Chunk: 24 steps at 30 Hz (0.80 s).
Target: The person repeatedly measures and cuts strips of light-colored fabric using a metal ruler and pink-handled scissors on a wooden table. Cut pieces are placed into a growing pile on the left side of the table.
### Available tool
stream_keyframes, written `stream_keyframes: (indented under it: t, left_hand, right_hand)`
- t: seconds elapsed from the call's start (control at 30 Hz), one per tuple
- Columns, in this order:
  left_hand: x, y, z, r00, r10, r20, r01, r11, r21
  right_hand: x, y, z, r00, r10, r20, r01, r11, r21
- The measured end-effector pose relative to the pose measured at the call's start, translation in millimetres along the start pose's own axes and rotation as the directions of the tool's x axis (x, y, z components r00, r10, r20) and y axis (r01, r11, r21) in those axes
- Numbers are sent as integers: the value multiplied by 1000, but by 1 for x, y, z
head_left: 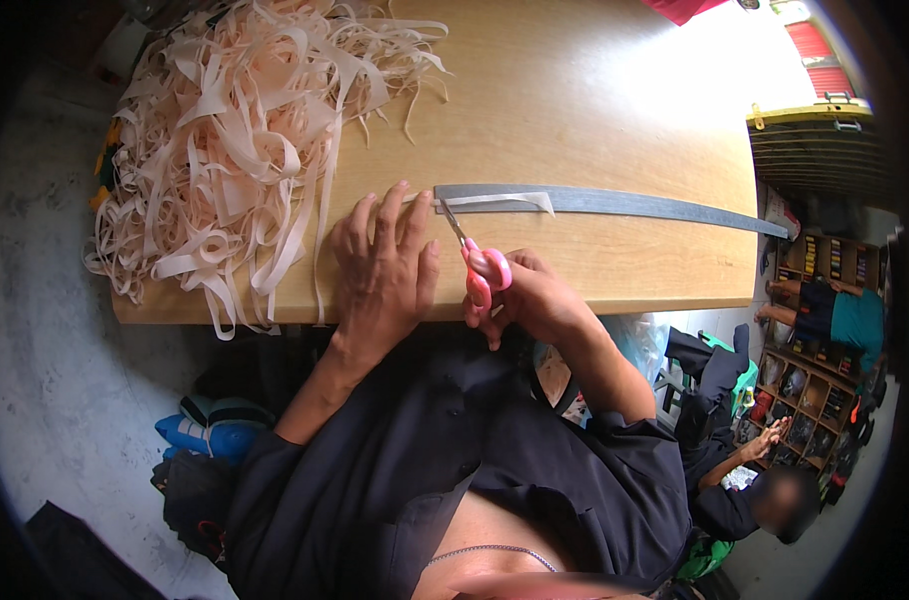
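Note:
My left hand [383,262] lies flat on the table, fingers spread, at the left end of a long grey metal ruler [645,205]. A narrow pale fabric strip [515,202] runs along the ruler from my fingertips, and its right end is cut at a slant. My right hand [550,300] holds a pair of scissors with pink handles [480,282]. Their blades point up and left and meet the strip near the ruler's left end; whether they are parted is too small to tell. Left of my left hand, a big tangled pile of peach fabric strips [225,140] covers the table corner.
The light wooden table [575,270] ends just in front of my body, and some strips hang over its edge. Two other people, one seated in dark clothes [720,470] and one in a teal top [855,325], are at the right by wooden shelves [805,410].

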<state>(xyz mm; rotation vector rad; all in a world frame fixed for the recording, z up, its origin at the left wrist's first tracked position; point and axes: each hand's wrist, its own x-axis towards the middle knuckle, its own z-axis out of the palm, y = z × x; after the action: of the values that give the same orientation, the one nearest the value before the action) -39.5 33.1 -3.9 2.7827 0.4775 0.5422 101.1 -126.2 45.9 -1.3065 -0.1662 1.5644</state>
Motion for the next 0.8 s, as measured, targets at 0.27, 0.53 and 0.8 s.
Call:
stream_keyframes:
  t: [0.27, 0.53, 0.8]
  left_hand:
    - [-1, 1, 0, 998, -1, -60, -4, 997, -74]
    - [23, 10, -1, 981, 192, -32, -194, 955, -225]
    - [57, 25, 4, 980, 178, -86, -192, 962, -193]
  right_hand:
    - [-26, -3, -20, 959, -229, -169, 189, 956, -224]
    - [-56, -1, -58, 373, -566, -735, -287, 683, -672]
    - [-76, -4, -87, 168, -665, -727, -525, 564, -637]
